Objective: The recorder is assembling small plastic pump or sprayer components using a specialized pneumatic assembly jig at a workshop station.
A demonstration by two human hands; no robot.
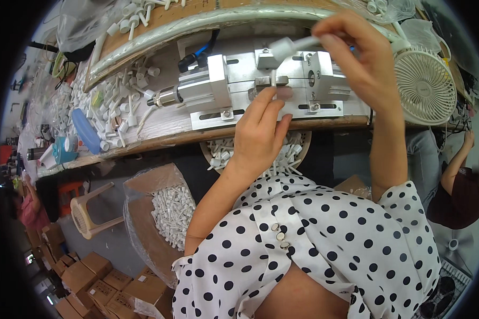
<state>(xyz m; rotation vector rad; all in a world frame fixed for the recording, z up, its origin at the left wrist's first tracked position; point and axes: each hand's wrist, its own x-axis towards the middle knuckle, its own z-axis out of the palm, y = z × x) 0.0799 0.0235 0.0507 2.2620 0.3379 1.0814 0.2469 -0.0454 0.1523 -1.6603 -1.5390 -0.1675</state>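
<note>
A metal clamping fixture [298,80] with sliding blocks lies on the bench in front of me. At its middle, the bent fingers of my left hand [258,125] close on a white stemmed cap, whose thin stem [273,78] sticks up past the fingertips; its other end is hidden. My right hand [362,61] is raised over the fixture's right side. Between thumb and fingers it pinches the stem of another white stemmed cap [282,49], slightly blurred, with the wide end pointing left.
Many loose white stemmed caps [136,80] lie left of the fixture, near a blue curved case [85,131]. A basket [207,159] of them sits below the bench edge, and a lined carton [144,186] of them stands lower left. A white fan [424,86] stands right.
</note>
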